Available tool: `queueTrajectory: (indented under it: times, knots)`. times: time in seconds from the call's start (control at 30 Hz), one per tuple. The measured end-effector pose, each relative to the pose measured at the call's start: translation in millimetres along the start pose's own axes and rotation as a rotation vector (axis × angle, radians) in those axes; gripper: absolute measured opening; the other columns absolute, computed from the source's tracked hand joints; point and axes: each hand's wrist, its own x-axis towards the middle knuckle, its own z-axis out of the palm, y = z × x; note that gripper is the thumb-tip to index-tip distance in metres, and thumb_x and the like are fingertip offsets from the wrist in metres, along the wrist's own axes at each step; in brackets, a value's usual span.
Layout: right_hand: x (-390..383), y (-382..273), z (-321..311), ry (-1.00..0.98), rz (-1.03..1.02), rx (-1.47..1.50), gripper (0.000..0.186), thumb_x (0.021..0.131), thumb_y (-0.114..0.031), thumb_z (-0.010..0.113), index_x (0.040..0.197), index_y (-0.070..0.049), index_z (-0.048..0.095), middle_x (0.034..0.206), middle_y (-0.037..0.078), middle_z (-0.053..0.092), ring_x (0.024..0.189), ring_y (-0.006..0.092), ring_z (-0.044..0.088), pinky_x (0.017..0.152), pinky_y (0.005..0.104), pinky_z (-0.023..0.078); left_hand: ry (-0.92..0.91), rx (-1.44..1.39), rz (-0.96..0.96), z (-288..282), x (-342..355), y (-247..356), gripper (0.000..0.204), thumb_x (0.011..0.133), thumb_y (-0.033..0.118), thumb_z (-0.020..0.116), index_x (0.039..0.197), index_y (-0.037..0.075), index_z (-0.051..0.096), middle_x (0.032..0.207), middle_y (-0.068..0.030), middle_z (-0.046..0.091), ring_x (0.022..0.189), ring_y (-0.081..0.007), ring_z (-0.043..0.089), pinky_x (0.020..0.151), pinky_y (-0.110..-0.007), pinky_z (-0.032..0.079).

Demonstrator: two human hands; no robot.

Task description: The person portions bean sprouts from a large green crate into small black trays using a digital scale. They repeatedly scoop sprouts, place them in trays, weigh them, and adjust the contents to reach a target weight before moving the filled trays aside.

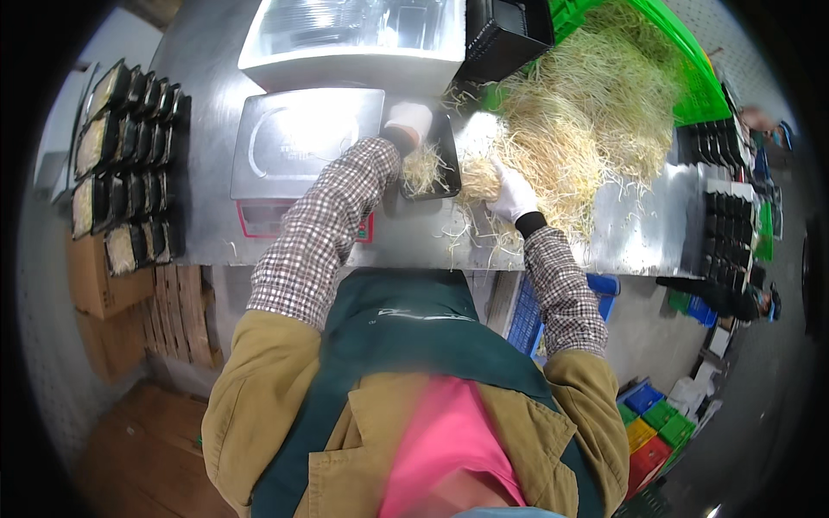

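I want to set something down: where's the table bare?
Table: left, between stacked trays and scale; right, mostly bare between sprouts and right-side trays. Crowded: middle, left hand at black tray, right hand at sprouts.

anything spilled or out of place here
Yes: thin pale yellow strands lie scattered near the front edge of the shiny grey metal table, apparently strays from the big tangled yellow-green heap beside the white gloved right hand.
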Motion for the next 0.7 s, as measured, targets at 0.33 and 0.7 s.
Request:
queueTrajectory:
  times: [0.33, 0.7]
  knots:
    - [-48, 13, -153, 0.068, -0.123, 0.248, 0.106, 0.067, -0.023, 0.082, 0.152, 0.001, 0.024, 0.134, 0.025, 0.055, 0.118, 0.0327, 0.059, 0.103, 0.0345, 0.046, -0.029, -0.652, -0.064, -53, -10, -18, 0.034, 0.081, 0.028, 0.059, 0.097, 0.001, 0.071, 0.097, -0.0238, 0.069, 0.094, -0.0388, 0.066, 0.086, -0.043, 0.051]
    - [20, -214, -170, -0.108, -0.454, -0.5, 0.016, 0.076, -0.006, 0.065, 0.092, -0.001, 0.067, 0.09, 0.021, 0.07, 0.086, 0.035, 0.07, 0.069, 0.0426, 0.055, 0.442, -0.922, 0.0, -36, -81, 9, 0.032, 0.096, 0.026, 0.049, 0.115, 0.002, 0.06, 0.106, -0.0226, 0.066, 0.102, -0.0389, 0.062, 0.09, -0.044, 0.048]
